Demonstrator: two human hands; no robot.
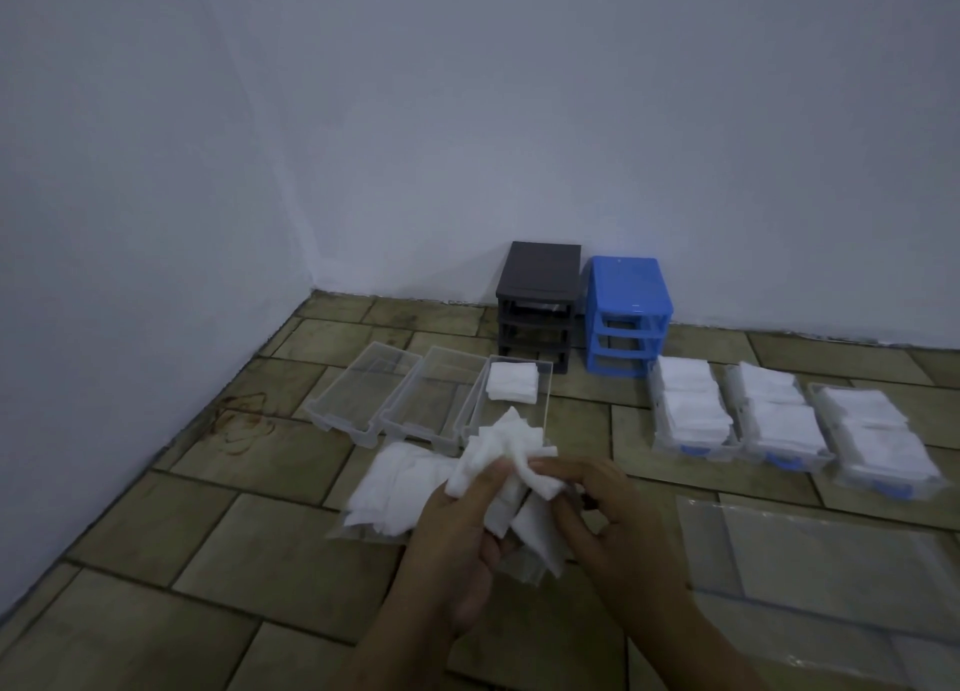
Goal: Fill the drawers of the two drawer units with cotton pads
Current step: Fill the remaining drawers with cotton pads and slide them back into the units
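Both hands, left hand [462, 514] and right hand [608, 503], pinch a rumpled cotton pads bunch [506, 456] just before the part-filled drawer [511, 397]; best squared flat, then laid beside its stack.

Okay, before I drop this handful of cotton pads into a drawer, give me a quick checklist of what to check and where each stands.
1. Pads held: ok, left hand and right hand both grip the bunch of cotton pads.
2. Pads neat: not ok, bunch is crumpled.
3. Target drawer has room: ok, one small stack at its far end.
4. Two clear drawers beside it: ok, nothing in them.
5. Blue-handled drawers: ok, filled.
6. Pads left in the bag: ok, plenty.
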